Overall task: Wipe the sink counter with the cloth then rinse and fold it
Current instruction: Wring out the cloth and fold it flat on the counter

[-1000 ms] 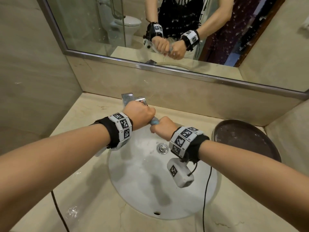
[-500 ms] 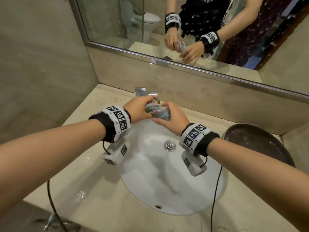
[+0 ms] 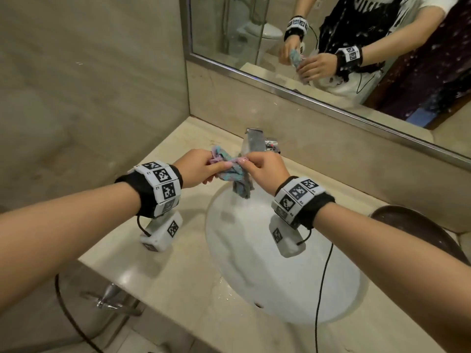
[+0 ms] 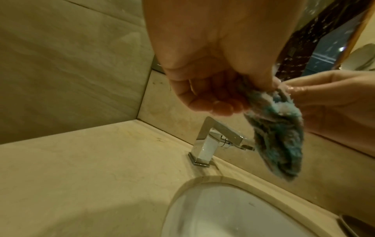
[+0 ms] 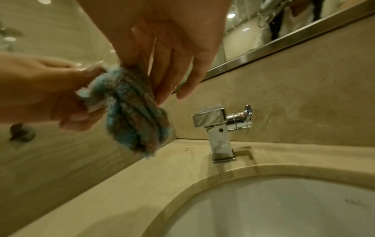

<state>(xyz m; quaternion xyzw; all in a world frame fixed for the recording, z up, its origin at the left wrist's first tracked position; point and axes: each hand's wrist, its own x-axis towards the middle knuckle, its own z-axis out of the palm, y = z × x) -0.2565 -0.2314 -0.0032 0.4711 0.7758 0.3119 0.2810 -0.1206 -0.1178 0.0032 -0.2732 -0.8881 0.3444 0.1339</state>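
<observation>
A wet, crumpled cloth (image 3: 233, 171) in blue and pink hangs in a twisted bunch over the back-left rim of the white sink basin (image 3: 267, 263). My left hand (image 3: 201, 166) pinches its upper left end, thumb on top. My right hand (image 3: 262, 169) pinches the top right part between thumb and forefinger. In the left wrist view the cloth (image 4: 280, 134) dangles from under my left hand (image 4: 213, 89). In the right wrist view the cloth (image 5: 134, 118) hangs from my right hand (image 5: 162, 52), whose other fingers point down, straight. The beige stone counter (image 3: 173, 281) surrounds the basin.
A square chrome faucet (image 3: 254, 142) stands just behind my hands, against the backsplash under the mirror (image 3: 331, 47). A dark round dish (image 3: 418, 230) sits on the counter at right. A wall closes the counter's left end. Thin black cables trail from both wrists.
My hands rose from the basin and shifted left over its back-left rim. The tightly squeezed cloth now hangs looser from my fingertips, partly untwisted.
</observation>
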